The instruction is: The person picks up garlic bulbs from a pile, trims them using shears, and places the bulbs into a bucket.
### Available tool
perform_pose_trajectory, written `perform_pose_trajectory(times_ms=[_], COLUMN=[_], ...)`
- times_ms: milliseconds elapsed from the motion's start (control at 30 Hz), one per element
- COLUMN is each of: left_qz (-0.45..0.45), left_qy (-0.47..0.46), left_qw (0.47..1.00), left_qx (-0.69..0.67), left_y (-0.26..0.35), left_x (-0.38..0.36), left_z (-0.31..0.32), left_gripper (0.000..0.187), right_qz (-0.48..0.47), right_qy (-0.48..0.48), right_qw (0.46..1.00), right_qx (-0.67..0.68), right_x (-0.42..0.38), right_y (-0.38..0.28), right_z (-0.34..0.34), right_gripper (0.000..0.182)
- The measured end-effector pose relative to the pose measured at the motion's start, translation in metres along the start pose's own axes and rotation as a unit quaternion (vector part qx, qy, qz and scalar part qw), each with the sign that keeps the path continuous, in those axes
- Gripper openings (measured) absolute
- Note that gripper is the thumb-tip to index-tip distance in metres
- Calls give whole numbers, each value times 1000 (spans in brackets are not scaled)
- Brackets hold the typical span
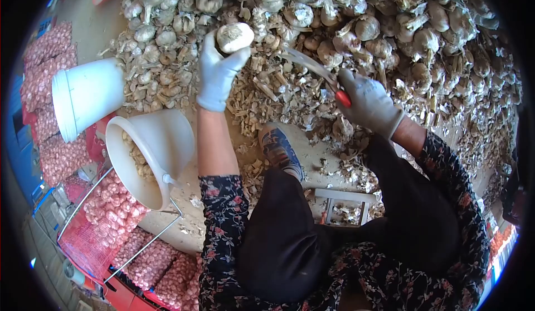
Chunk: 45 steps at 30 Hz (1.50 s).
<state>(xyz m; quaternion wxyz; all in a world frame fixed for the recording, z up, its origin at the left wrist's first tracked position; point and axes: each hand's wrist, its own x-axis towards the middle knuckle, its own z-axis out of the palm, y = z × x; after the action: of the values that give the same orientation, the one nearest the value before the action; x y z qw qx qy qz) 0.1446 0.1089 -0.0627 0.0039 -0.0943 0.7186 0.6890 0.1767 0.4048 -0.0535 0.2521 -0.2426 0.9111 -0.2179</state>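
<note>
A whitish garlic bulb (234, 37) is held in my gloved left hand (219, 74), with thumb and fingers around its lower side. My gloved right hand (366, 100) is closed round the red handle (343, 98) of a curved blade (308, 64). The blade points up and left, its tip a little to the right of the bulb and apart from it. Behind both hands lies a large heap of garlic bulbs (368, 28) with dry stems. Cut stems and papery skins (267, 82) lie below the blade.
On the left, a tilted white bucket (178, 138) holds some pieces; another white bucket (95, 93) lies beyond it. Red net sacks of garlic (153, 263) and a wire frame (146, 248) stand lower left. A shoe (280, 150) and a metal stool (344, 195) are below.
</note>
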Motion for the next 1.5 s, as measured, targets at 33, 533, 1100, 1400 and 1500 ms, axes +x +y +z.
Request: perform_pose_trajectory(times_ms=[33,533,1100,1400,1500], left_qz=[-2,-36,-167,-83,-60], left_qy=[-2,-74,162,196,196], left_qw=[1000,993,874,944,948], left_qx=[-4,84,-427,-252,-244], left_y=[8,29,-32,-20,-18], left_x=[-11,-40,-50,-62,-62], left_z=[9,25,44,62,65], left_gripper=[53,50,33,36,35], right_qz=[-29,-74,81,89,195], right_qy=[57,85,-160,-228,-226], right_qw=[998,980,958,772,717], right_qx=[-12,-166,224,587,630], right_x=[3,29,-14,10,11], right_y=[-4,-25,-21,-43,-45], right_z=[-3,-2,21,25,19], right_gripper=[30,40,43,42,37])
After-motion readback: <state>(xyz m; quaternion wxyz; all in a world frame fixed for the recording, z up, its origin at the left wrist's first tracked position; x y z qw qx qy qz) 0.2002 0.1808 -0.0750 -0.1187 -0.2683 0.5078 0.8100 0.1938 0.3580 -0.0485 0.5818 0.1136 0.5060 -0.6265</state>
